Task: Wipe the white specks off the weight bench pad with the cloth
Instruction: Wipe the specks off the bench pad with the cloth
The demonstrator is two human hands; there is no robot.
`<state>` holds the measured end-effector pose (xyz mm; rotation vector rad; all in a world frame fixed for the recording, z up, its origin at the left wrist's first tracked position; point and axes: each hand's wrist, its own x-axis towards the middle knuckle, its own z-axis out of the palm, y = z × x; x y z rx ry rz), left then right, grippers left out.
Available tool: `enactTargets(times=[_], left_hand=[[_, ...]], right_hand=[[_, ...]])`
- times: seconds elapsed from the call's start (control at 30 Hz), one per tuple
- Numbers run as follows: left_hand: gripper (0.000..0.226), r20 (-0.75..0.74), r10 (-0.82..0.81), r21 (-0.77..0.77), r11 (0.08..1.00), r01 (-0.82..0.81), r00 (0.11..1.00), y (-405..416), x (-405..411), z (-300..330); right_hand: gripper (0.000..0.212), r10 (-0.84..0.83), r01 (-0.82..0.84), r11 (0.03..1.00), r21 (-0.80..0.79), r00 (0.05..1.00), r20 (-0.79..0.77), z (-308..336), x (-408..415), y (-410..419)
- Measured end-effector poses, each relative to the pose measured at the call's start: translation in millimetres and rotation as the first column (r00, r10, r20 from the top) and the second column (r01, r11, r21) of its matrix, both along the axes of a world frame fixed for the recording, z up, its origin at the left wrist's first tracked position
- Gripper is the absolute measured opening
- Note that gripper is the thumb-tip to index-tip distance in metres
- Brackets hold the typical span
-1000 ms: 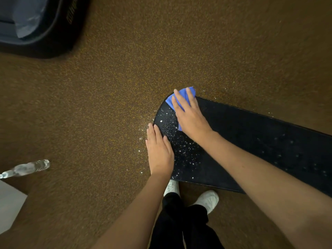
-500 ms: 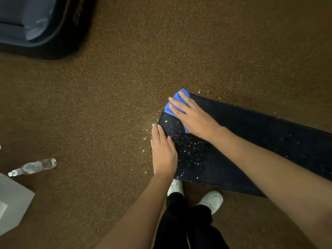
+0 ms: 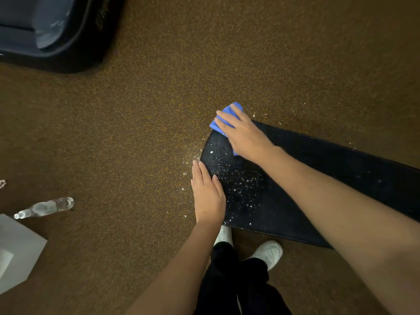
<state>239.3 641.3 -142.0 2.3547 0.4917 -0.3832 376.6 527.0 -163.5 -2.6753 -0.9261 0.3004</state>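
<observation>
Blue cloth [image 3: 223, 121], black pad [image 3: 318, 178] white-specked, brown speckled floor [image 3: 159, 110]

Black pad [image 3: 318, 178], rounded near end dusted with white specks [image 3: 241, 180]. Blue cloth [image 3: 223, 119] and both hands lie on it. Brown speckled floor [image 3: 159, 110] below: scattered specks, plastic bottle [image 3: 45, 206] lying flat.

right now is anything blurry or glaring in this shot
Head view: the right hand and blue cloth are motion-smeared; the left hand is sharper; white specks glint on the dim black pad; wide-angle edges bend.
</observation>
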Motion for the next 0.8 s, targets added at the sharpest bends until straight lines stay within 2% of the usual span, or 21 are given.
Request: enactTargets(times=[0.07, 0.1, 0.23, 0.3, 0.37, 0.47, 0.5, 0.53, 0.63, 0.7, 0.8], left_hand=[[0.051, -0.009, -0.004, 0.001, 1.0, 0.004, 1.0, 0, 0, 0], [0.051, -0.01, -0.007, 0.004, 1.0, 0.007, 1.0, 0, 0, 0], [0.05, -0.011, 0.003, -0.001, 1.0, -0.003, 1.0, 0, 1, 1], [0.051, -0.003, -0.001, 0.005, 1.0, 0.001, 1.0, -1, 0, 1], [0.051, -0.006, -0.004, 0.008, 1.0, 0.004, 1.0, -1, -1, 1], [0.051, -0.007, 0.007, 0.014, 1.0, -0.007, 1.0, -1, -1, 0], [0.051, -0.006, 0.008, 0.018, 1.0, -0.008, 1.0, -2, 0, 0], [0.051, -0.005, 0.008, 0.022, 1.0, -0.008, 1.0, -2, 0, 1], [0.051, -0.008, 0.008, 0.021, 1.0, -0.007, 1.0, -1, 0, 1], [0.051, -0.013, -0.004, 0.028, 1.0, 0.004, 1.0, -1, -1, 1], [0.051, -0.014, -0.023, 0.031, 0.999, 0.023, 1.0, -1, -2, 2]], right_hand=[[0.061, -0.129, 0.128, 0.99, 0.059, 0.992, 0.006, 1, -2, 20], [0.056, -0.119, 0.118, 0.989, 0.085, 0.993, 0.018, -1, -7, 28], [0.061, 0.209, -0.213, 0.973, 0.093, 0.977, 0.049, -2, -32, 12], [0.07, 0.304, -0.304, 0.951, 0.058, 0.953, 0.024, 2, -26, -6], [0.073, 0.245, -0.247, 0.969, 0.025, 0.968, 0.048, 3, -16, -8], [0.063, 0.0, -0.004, 0.996, 0.084, 0.999, 0.054, 1, -11, 11], [0.061, -0.029, 0.023, 0.995, 0.101, 0.998, 0.056, 0, -15, 16], [0.06, -0.003, -0.001, 0.995, 0.099, 0.999, 0.046, -1, -20, 18], [0.065, 0.245, -0.251, 0.963, 0.097, 0.967, 0.074, 3, -32, -4], [0.068, 0.348, -0.353, 0.933, 0.064, 0.934, 0.077, 9, -23, -23], [0.07, 0.224, -0.226, 0.974, 0.019, 0.972, 0.069, 5, -13, -24]])
